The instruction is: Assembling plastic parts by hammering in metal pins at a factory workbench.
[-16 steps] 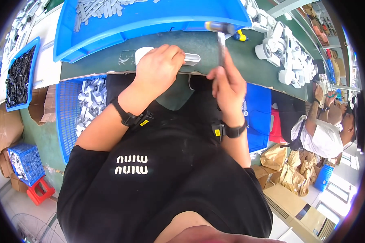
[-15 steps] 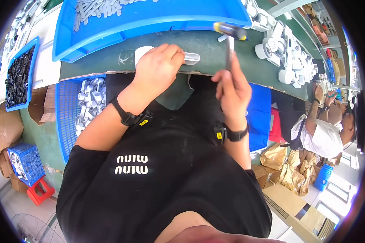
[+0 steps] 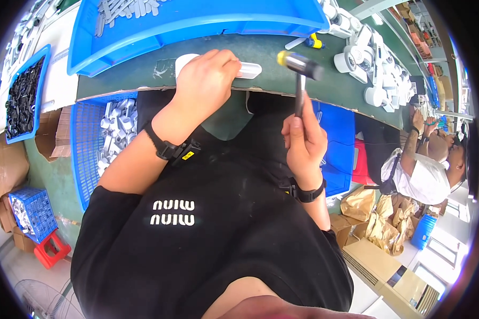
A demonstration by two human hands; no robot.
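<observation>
My left hand (image 3: 207,77) is closed over a white plastic part (image 3: 250,70) on the green bench top. The part's rounded end (image 3: 185,61) and its long recessed handle stick out on either side of my fingers, which hide its middle. In my right hand (image 3: 306,141) is a hammer, gripped by its thin dark handle. Its black-and-yellow head (image 3: 300,65) is raised to the right of the white part, apart from it and slightly blurred.
A large blue tray (image 3: 197,29) with grey strips lies at the back. A yellow-and-black tool (image 3: 316,41) and a pale strip (image 3: 295,43) rest behind the hammer. White parts (image 3: 375,69) are piled at right. Blue crates flank my lap; another person (image 3: 418,175) sits at right.
My right hand and the hammer have come down toward me, uncovering the yellow-and-black tool behind. My left hand stays on the white part, with only a slight shift.
</observation>
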